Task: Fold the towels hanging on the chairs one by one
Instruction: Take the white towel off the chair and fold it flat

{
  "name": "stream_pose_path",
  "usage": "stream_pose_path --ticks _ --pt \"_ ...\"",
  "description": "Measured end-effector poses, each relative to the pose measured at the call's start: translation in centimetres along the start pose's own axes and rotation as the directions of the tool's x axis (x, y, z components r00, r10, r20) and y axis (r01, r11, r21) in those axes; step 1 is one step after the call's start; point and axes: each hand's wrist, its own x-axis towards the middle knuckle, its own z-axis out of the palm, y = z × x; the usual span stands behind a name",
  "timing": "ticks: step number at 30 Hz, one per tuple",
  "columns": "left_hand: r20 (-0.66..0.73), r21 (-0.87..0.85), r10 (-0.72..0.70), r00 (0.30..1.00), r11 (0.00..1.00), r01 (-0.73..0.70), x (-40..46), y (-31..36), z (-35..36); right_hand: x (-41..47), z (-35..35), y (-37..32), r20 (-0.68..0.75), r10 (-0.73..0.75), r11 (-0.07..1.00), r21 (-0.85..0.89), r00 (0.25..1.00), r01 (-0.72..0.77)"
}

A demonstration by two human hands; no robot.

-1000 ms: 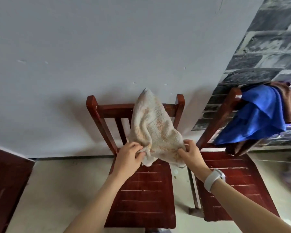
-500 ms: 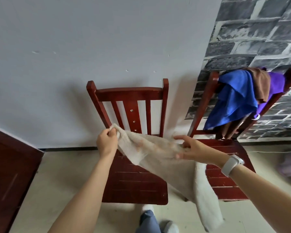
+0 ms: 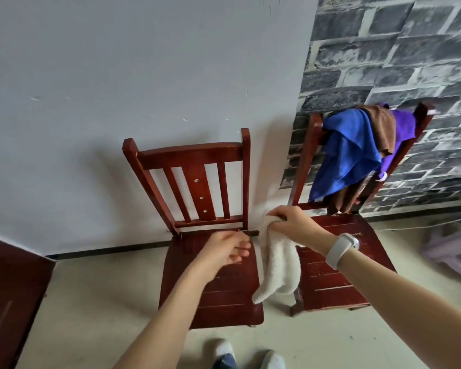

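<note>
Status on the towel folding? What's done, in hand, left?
Done: no folded towel shows anywhere in view; the back of the left red wooden chair is bare. In hand: the right hand grips one end of the cream fluffy towel, which hangs unfolded between the chairs; the left hand holds nothing. Left: the blue towel, brown towel and purple towel hang on the right red wooden chair.
</note>
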Motion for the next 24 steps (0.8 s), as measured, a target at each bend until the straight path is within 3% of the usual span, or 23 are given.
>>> stream_pose_path --ticks 3,8,10,13,17,21,24 --pt "0.131 -0.181 -0.056 0.99 0.98 0.079 0.0 -0.3 1.1 -0.7 0.7 -1.2 0.091 -0.025 0.993 0.117 0.996 0.014" --pt "-0.002 -0.372 -0.032 0.999 0.928 0.029 0.9 0.3 1.4 -1.3 2.0 -0.6 0.142 -0.045 0.971 0.239 0.989 0.01" --pt "-0.114 -0.314 -0.022 0.993 0.949 -0.015 1.2 0.5 1.3 -1.3 2.5 0.1 0.141 0.007 0.945 0.323 0.99 -0.053" --pt "-0.243 -0.093 0.057 0.968 0.992 -0.081 1.4 0.9 0.6 -1.6 3.0 1.6 0.042 0.134 0.855 0.501 0.99 -0.137" --pt "-0.251 0.144 0.239 0.938 0.968 -0.208 0.7 2.1 -1.1 -1.4 3.3 4.4 -0.059 0.273 0.834 0.512 0.96 -0.206" --pt "-0.191 0.074 0.333 0.923 0.943 -0.325 -0.9 4.6 -3.0 -0.6 4.4 5.4 -0.077 0.293 0.863 0.451 0.953 -0.229" --pt "-0.2 0.158 0.41 0.89 0.91 -0.384 -2.0 6.0 -4.5 0.2 5.7 4.6 -0.041 0.245 0.881 0.426 0.969 -0.205"
